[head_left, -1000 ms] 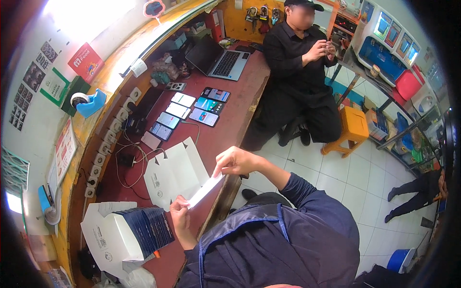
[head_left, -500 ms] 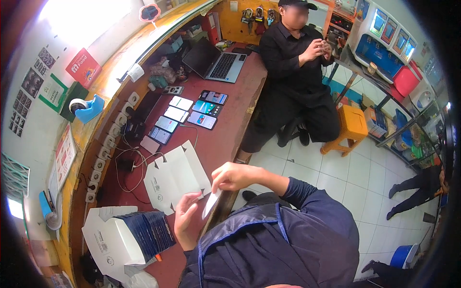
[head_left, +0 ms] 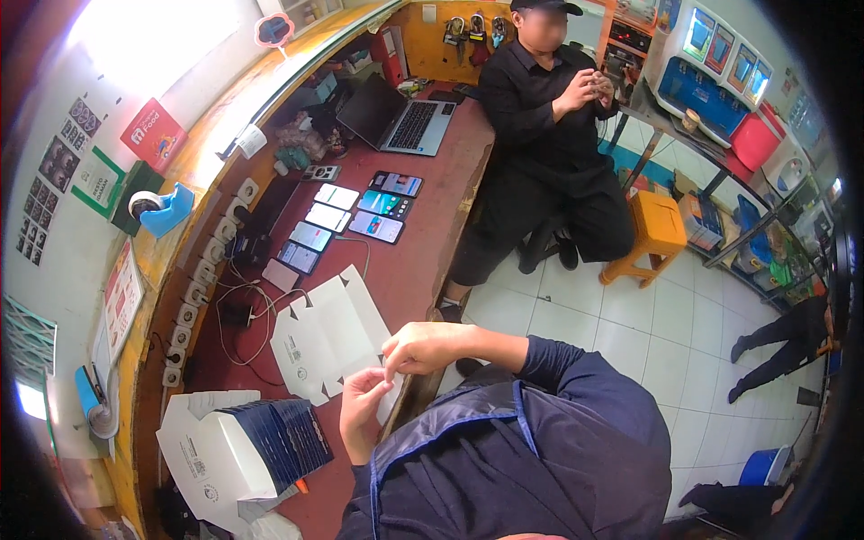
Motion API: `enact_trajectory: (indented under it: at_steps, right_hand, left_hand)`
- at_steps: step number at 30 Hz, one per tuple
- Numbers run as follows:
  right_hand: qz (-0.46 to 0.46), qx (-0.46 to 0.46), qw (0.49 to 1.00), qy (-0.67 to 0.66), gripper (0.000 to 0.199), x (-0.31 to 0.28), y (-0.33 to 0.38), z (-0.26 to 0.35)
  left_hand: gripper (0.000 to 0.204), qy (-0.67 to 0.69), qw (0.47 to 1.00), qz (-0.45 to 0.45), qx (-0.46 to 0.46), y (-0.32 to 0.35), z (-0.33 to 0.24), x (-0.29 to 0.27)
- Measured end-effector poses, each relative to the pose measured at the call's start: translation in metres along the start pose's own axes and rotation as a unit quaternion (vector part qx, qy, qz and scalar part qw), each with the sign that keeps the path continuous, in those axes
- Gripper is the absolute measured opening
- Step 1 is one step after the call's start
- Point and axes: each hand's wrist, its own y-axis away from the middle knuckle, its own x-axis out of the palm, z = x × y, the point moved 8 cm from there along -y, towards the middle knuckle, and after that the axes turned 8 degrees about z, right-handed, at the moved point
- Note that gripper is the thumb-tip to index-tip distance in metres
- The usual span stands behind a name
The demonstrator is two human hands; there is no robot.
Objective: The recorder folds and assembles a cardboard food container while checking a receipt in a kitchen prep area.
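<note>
My left hand (head_left: 362, 401) and my right hand (head_left: 425, 348) meet above the near edge of the red desk, fingertips pinched close together. Between and just below them shows a thin white piece (head_left: 392, 405), partly hidden by the fingers; its exact kind I cannot make out. Beyond the hands, an unfolded white cardboard box (head_left: 328, 328) lies flat, with small dark print on it. To the left of my left hand, a row of thin dark blue packs (head_left: 281, 441) leans in another opened white cardboard box (head_left: 202, 450).
Several phones (head_left: 376, 225) lie face up farther along the desk, near an open laptop (head_left: 418, 126). White cables (head_left: 256, 310) tangle by the row of wall sockets (head_left: 201, 270). A person in black (head_left: 549, 144) sits across at the right, near a yellow stool (head_left: 652, 229).
My hands have come together, fingertips now meeting. The white piece, held out by my right hand before, is now more covered by the fingers.
</note>
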Motion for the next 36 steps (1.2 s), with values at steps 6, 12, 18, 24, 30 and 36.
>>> enact_trajectory:
  at_steps: [6,12,18,24,30,36]
  right_hand:
    - [-0.028,0.055,0.998,-0.026,0.013,0.000,-0.001,-0.005]
    - [-0.034,0.022,0.999,0.020,0.012,0.003,-0.001,0.000]
    - [-0.083,0.034,0.996,0.008,0.008,0.012,-0.002,-0.001]
    - [-0.064,0.105,0.991,-0.047,0.006,0.035,-0.002,-0.009]
    - [-0.146,0.183,0.969,-0.073,0.022,0.047,-0.001,-0.014]
    - [-0.151,0.348,0.917,-0.123,0.042,0.066,0.015,-0.023]
  left_hand:
    - [0.017,0.016,1.000,-0.015,-0.001,0.004,0.006,-0.006]
    - [0.013,-0.010,0.998,-0.041,-0.041,0.013,0.010,-0.011]
    - [0.014,-0.023,0.998,-0.043,-0.030,0.021,0.007,-0.015]
    - [0.016,-0.030,0.997,-0.050,-0.055,0.037,0.011,-0.021]
    - [0.017,-0.036,0.995,-0.064,-0.071,0.049,0.007,-0.022]
    - [0.013,-0.086,0.992,-0.029,-0.083,0.045,0.009,-0.013]
